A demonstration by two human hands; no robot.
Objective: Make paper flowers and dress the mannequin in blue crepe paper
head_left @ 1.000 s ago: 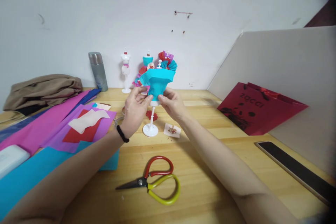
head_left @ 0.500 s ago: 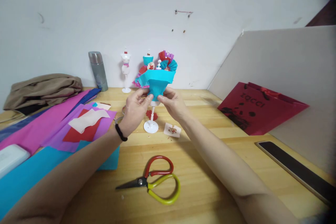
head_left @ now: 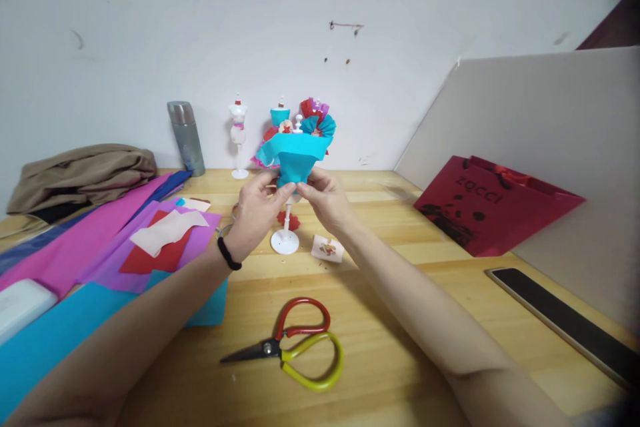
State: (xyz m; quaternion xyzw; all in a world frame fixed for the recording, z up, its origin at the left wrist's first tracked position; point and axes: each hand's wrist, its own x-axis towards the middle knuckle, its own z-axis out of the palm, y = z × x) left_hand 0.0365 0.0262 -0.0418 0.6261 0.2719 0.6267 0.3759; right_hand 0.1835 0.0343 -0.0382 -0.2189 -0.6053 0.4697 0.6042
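Note:
A turquoise paper piece is wrapped around a small white dress form, its upper edge flaring out below the form's neck. My left hand pinches its lower left side. On the lower right side, the fingers of my right hand press the same paper, with both thumbs almost meeting at the front. The form's white round base stands on the table beneath my hands. Behind it are a white dress form, another with a turquoise top and one with red, purple and turquoise ruffles.
Scissors lie in front. Coloured sheets, a brown cloth and a flask are on the left. A red bag and a phone lie right, a small card near the base.
The two thumbs have come slightly closer together on the lower paper. The whole view has shifted a little; my hands keep hold of the paper.

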